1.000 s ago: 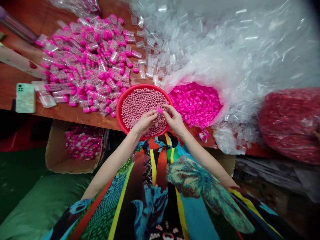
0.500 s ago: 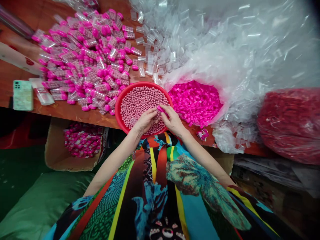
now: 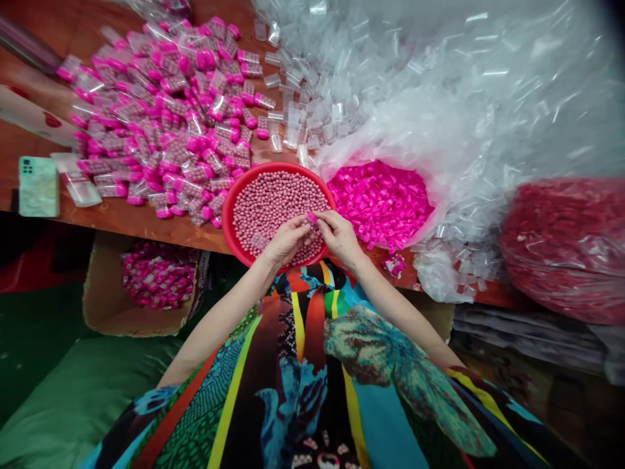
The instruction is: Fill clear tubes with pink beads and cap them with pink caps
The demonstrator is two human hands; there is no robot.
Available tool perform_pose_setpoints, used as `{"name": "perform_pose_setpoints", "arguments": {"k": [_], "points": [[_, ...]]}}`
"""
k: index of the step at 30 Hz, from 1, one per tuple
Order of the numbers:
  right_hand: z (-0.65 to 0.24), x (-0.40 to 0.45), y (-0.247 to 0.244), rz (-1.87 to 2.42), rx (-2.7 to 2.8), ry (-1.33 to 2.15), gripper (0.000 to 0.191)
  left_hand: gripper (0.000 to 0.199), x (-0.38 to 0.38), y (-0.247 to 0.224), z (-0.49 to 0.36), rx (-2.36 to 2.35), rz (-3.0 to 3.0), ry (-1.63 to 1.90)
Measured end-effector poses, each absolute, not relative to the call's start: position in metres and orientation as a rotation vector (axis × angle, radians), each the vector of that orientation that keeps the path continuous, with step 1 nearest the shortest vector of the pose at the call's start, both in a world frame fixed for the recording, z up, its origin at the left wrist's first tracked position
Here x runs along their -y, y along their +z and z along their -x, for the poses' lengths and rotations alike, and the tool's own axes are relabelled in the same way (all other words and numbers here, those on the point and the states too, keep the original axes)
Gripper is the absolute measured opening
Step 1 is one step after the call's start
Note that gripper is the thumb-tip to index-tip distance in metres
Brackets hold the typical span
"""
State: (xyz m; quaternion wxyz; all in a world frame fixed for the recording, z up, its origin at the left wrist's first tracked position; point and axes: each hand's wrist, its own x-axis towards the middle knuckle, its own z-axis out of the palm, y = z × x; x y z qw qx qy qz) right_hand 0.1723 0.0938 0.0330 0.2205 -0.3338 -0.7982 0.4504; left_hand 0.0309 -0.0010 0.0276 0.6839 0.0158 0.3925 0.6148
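Both my hands meet over the right side of a red bowl (image 3: 228,225) filled with small round pink beads (image 3: 273,202). My right hand (image 3: 342,240) pinches a small bright pink cap (image 3: 312,217) between thumb and fingertips. Close beside it, my left hand (image 3: 287,240) is closed, its fingertips nearly touching the cap. Whatever the left fingers hold is mostly hidden behind them. A small clear plastic case (image 3: 260,241) lies on the beads by my left wrist. Just right of the bowl, an open plastic bag (image 3: 442,215) holds loose pink caps (image 3: 381,202).
Capped, bead-filled cases (image 3: 170,124) are heaped at the left of the wooden table (image 3: 146,225). Clear empty cases (image 3: 312,114) and plastic bags spread behind. A phone (image 3: 39,187) lies far left, a bag of red pieces (image 3: 561,251) right. Below stands a cardboard box (image 3: 105,306) of pink packets.
The pink cap has tilted and sits slightly lower between my fingertips. My hands stay together over the bowl. The view has shifted a little.
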Motion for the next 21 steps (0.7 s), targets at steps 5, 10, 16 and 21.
{"name": "perform_pose_setpoints", "arguments": {"k": [5, 10, 16, 21], "points": [[-0.171, -0.087, 0.030, 0.919, 2.190, 1.228, 0.026, 0.033, 0.001, 0.028, -0.035, -0.896, -0.054, 1.395], [-0.170, -0.080, 0.033, 0.909, 2.189, 1.182, 0.030, 0.031, -0.001, 0.035, -0.042, -0.949, -0.067, 1.438], [-0.176, -0.092, 0.043, 0.833, 2.229, 1.351, 0.033, 0.029, -0.003, 0.038, -0.033, -1.008, -0.097, 1.397], [-0.173, -0.104, 0.029, 1.180, 1.800, 1.503, 0.052, 0.032, -0.001, 0.042, -0.028, -1.051, -0.152, 1.308]]}}
